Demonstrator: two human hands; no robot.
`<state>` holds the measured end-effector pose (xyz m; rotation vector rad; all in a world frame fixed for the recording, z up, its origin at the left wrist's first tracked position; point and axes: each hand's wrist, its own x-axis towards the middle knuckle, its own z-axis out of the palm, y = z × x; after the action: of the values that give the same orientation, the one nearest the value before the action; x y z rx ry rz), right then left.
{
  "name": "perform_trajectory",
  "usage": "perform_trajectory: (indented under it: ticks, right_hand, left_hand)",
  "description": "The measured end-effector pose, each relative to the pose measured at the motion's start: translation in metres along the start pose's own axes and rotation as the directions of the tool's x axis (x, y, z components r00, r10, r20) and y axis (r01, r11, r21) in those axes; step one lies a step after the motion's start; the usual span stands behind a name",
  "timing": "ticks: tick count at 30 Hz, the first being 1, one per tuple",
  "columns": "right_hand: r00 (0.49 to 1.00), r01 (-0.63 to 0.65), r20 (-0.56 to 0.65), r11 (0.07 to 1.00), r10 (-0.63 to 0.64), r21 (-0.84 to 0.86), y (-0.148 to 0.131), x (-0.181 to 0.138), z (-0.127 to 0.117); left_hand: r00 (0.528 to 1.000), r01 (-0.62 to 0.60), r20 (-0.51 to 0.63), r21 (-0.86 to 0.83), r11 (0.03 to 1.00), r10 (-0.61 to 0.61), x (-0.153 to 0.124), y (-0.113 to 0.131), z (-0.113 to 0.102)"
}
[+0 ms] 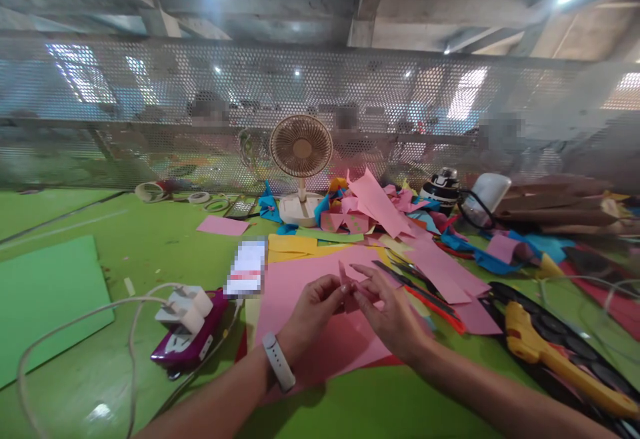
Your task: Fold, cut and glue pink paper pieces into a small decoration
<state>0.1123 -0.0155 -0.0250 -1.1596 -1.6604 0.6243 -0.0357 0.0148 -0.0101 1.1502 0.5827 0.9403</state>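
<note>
Between my two hands is a small folded piece of pink paper (343, 271), held above a large pink sheet (295, 292) on the green table. My left hand (320, 299) pinches the piece from the left; a pale watch band circles that wrist. My right hand (387, 302) closes on it from the right, thumb and fingertips at its edge, with the index finger raised. Fingers cover much of the piece, so its exact shape is hidden. Scissors and a red-orange cutter (435, 309) lie just right of my right hand.
At the back stands a small fan (301, 149) beside a heap of coloured paper scraps (375, 202). A phone (246, 269) and a purple power strip (187, 339) with white chargers and cables lie left. On the right, a yellow glue gun (565, 359) rests on a black tray.
</note>
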Motion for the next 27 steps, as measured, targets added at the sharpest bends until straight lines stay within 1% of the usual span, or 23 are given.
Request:
perform_trajectory:
  ticks: [4, 10, 17, 21, 23, 25, 26, 27]
  right_hand:
    - [1.0, -0.028, 0.003, 0.999, 0.028, 0.02, -0.002, 0.0, 0.0]
    - [0.999, -0.035, -0.004, 0.998, 0.035, 0.056, -0.002, 0.0, 0.002]
    - [0.999, -0.036, 0.0, 0.999, 0.036, 0.036, -0.002, -0.001, 0.003]
    - [1.0, -0.01, 0.0, 1.0, 0.011, -0.025, -0.003, 0.001, -0.002]
    - [0.996, 0.043, -0.078, 0.996, -0.049, -0.079, -0.004, 0.006, -0.008]
    - [0.972, 0.083, -0.213, 0.991, -0.104, -0.108, -0.006, 0.011, -0.016]
    - [0.957, 0.083, -0.271, 0.992, -0.106, -0.092, -0.007, 0.014, -0.019]
    - [0.952, 0.067, -0.297, 0.997, -0.077, -0.046, -0.007, 0.016, -0.021]
  left_hand:
    - [1.0, -0.01, 0.005, 0.001, 1.0, 0.01, 0.0, -0.002, -0.001]
    - [0.999, -0.037, 0.012, 0.06, 0.998, 0.036, 0.0, -0.007, -0.005]
    - [0.999, -0.041, 0.003, 0.044, 0.998, 0.041, 0.0, -0.005, -0.002]
    - [0.999, -0.03, -0.022, 0.013, 0.999, 0.03, 0.001, -0.001, -0.002]
    - [0.996, -0.046, -0.079, -0.021, 0.999, 0.044, 0.002, 0.002, -0.005]
    - [0.985, -0.081, -0.159, -0.059, 0.995, 0.071, 0.004, 0.004, -0.007]
    - [0.978, -0.1, -0.193, -0.081, 0.992, 0.082, 0.005, 0.005, -0.008]
    - [0.973, -0.116, -0.211, -0.106, 0.988, 0.091, 0.005, 0.006, -0.009]
